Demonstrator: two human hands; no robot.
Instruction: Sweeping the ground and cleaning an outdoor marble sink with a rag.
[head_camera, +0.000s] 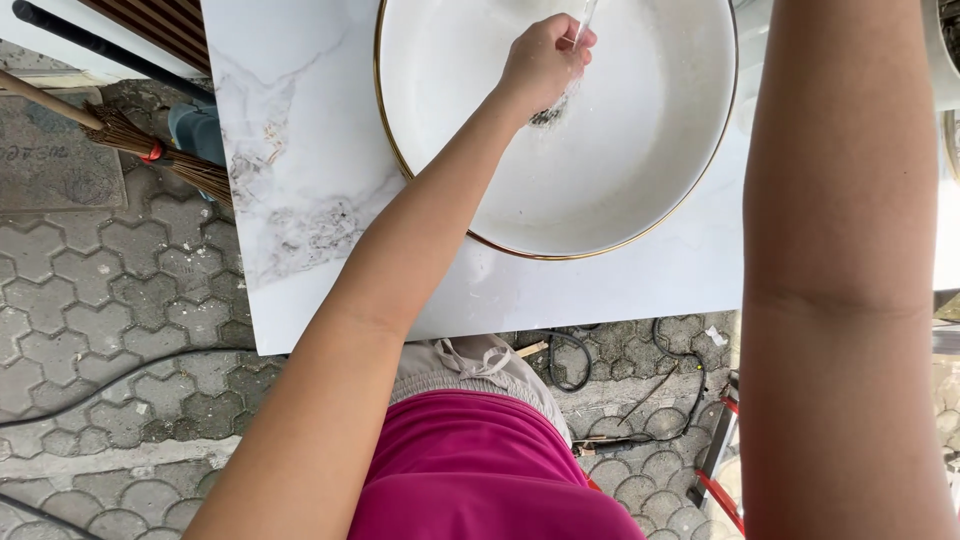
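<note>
My left hand (542, 62) reaches into a round white basin (640, 170) with a thin gold rim. Its fingers are curled shut under a thin stream of running water (582, 22), just above the dark drain (548, 116). I cannot tell if something small is inside the fist. My right forearm (840, 260) rises along the right side of the view and leaves the frame at the top, so my right hand is hidden. The basin sits on a white marble counter (300, 180).
A stick broom (150, 150) leans on the paved ground at the left, beside a blue-grey object (196, 128). Black cables (570, 360) and red-edged tools (720, 470) lie on the hexagonal paving below the counter edge.
</note>
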